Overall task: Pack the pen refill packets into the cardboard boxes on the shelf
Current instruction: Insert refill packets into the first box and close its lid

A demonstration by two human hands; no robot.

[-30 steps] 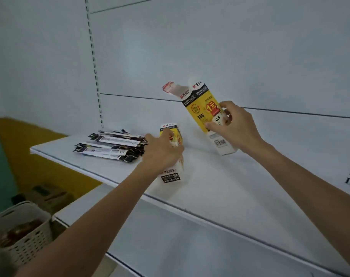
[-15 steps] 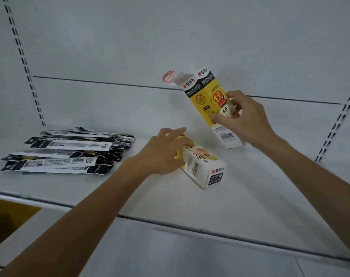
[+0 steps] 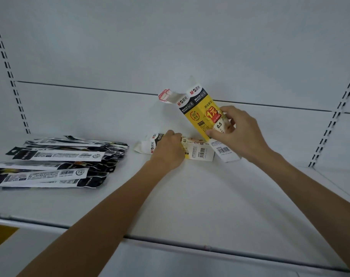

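Left [image 3: 167, 152] — flat box [image 3: 198, 150]; right [image 3: 242, 132] — tilted box [image 3: 198, 116]

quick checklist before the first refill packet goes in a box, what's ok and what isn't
1. Top flap of the tilted box open: ok.
2. Grip of the right hand on the tilted box: ok, fingers and thumb wrap its lower half.
3. Is the left hand free to fetch a packet: not ok, it holds the lying box.
4. Supply of refill packets on the shelf: ok, piled left of both boxes.
5. Inside of the tilted box empty: cannot tell.
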